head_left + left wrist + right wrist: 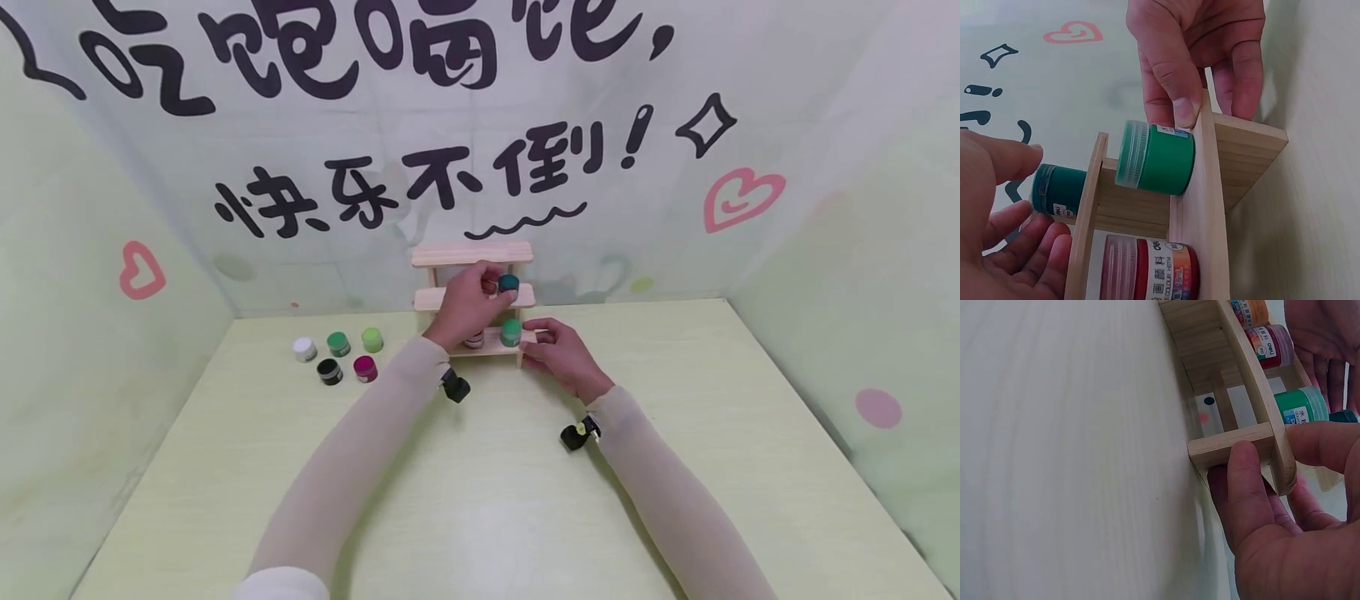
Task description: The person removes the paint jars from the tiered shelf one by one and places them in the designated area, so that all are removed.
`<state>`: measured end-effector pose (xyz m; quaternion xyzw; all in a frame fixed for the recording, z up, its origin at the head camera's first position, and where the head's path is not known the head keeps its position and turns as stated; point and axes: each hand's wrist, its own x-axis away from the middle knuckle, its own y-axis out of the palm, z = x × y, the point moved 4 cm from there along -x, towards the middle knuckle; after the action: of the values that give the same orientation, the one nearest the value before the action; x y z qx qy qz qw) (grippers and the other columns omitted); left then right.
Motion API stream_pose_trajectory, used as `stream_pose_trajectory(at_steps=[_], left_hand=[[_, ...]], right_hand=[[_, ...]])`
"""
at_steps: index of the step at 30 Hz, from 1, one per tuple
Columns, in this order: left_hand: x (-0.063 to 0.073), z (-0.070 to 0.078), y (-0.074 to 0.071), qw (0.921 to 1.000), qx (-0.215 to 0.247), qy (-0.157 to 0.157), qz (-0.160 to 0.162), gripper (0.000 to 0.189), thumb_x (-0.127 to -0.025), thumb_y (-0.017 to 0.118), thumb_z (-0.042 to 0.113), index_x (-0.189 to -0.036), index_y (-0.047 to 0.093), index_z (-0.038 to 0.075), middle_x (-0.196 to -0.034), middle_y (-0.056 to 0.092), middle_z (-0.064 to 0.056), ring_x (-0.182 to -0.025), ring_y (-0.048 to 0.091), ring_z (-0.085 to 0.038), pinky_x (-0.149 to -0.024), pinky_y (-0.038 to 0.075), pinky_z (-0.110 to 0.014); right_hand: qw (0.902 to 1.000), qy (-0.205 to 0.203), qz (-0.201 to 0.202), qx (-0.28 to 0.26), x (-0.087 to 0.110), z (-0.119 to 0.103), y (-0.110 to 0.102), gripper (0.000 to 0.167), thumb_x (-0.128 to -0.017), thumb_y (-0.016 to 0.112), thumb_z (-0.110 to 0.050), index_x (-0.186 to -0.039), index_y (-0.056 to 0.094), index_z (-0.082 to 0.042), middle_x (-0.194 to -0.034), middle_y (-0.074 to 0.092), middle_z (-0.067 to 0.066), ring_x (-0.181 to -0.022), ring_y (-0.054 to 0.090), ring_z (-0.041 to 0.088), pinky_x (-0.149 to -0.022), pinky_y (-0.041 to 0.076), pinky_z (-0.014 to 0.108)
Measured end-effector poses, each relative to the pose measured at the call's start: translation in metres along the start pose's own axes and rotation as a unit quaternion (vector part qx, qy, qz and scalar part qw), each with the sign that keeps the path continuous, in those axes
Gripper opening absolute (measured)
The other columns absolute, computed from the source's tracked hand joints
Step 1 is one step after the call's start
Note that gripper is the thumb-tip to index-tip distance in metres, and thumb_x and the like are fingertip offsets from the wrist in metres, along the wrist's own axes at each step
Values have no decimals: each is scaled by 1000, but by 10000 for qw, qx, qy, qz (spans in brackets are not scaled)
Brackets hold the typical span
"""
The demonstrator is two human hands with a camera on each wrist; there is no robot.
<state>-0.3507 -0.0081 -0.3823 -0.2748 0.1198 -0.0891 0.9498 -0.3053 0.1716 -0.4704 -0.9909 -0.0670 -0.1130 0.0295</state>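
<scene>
A small three-tier wooden shelf (472, 253) stands at the back of the table. On its middle tier, toward the right end, sits a teal paint jar (1063, 190). My left hand (471, 302) is around this jar with loosely bent fingers, and a gap shows between the thumb tip and the lid in the left wrist view. My right hand (1297, 519) grips the right end of the lowest tier, thumb above and fingers at the end board. A green paint jar (1157, 156) stands on that tier beside the thumb, with a red paint jar (1150, 269) to its left.
An orange jar (1250, 311) is on the lowest tier too, past the red one. Left of the shelf, several jars stand on the table (480, 500): white (304, 349), green (338, 344), light green (372, 339), black (329, 372) and magenta (365, 368). A printed cloth (337, 267) hangs behind.
</scene>
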Motion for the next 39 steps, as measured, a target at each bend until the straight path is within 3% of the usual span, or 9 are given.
stream_pose_trajectory(at_steps=[9, 16, 28, 39], left_hand=[[-4, -2, 3, 9999, -106, 10, -124, 44, -99, 77, 28, -138, 63, 13, -127, 67, -5, -112, 60, -21, -103, 57, -37], [2, -6, -1, 9997, 210, -64, -140, 41, -98, 78, 31, -134, 65, 17, -123, 68, -2, -110, 62, -20, -101, 58, -36], [17, -13, -12, 9971, 722, 48, -224, 38, -97, 80, 28, -130, 66, 17, -125, 69, -3, -115, 71, -18, -106, 59, -34], [38, -23, -27, 9971, 717, -187, -144, 39, -96, 81, 25, -131, 65, 16, -127, 69, -3, -121, 68, -23, -109, 57, -40]], right_hand=[[10000, 16, -17, 71, -1, -1, 2, 45, -102, 70, -10, -145, 55, -8, -118, 59, 13, -106, 67, 25, -103, 60, 42], [10000, -21, -8, 44, 0, -2, 2, 44, -102, 68, -7, -145, 55, -7, -117, 60, 13, -106, 68, 24, -101, 61, 42], [9999, 20, 45, 113, 1, 1, -1, 46, -103, 69, -10, -146, 54, -7, -111, 55, 10, -101, 64, 21, -103, 60, 41], [10000, 38, 60, 8, 0, 0, 2, 45, -101, 69, -6, -144, 56, -8, -112, 57, 10, -103, 66, 21, -100, 62, 38]])
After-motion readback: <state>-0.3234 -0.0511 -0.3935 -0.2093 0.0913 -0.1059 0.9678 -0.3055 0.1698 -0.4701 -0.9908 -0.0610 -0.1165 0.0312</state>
